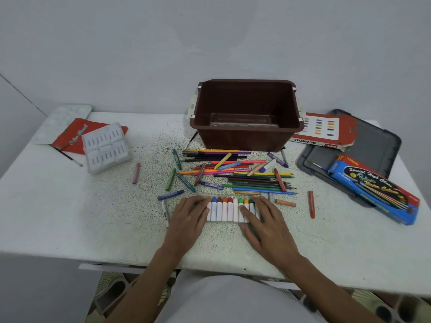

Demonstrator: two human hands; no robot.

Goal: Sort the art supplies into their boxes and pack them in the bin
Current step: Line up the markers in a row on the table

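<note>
One crayon tray (224, 213) looks full; left grip (189, 215) & right grip (263, 220) press it, flat-fingered. Pencils (256, 180) at 12 o'clock unsorted, bin (242, 142) near-empty.

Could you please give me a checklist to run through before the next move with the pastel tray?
1. Left hand and right hand both rest flat on the pastel tray: ok.
2. Every tray slot filled: cannot tell, the hands cover both ends.
3. All crayons gathered: not ok, loose ones such as the orange crayon lie on the table.
4. Oil pastels box close by, right of the brown bin: ok.
5. Room in the brown bin: ok, only a clear insert lies inside.
</note>
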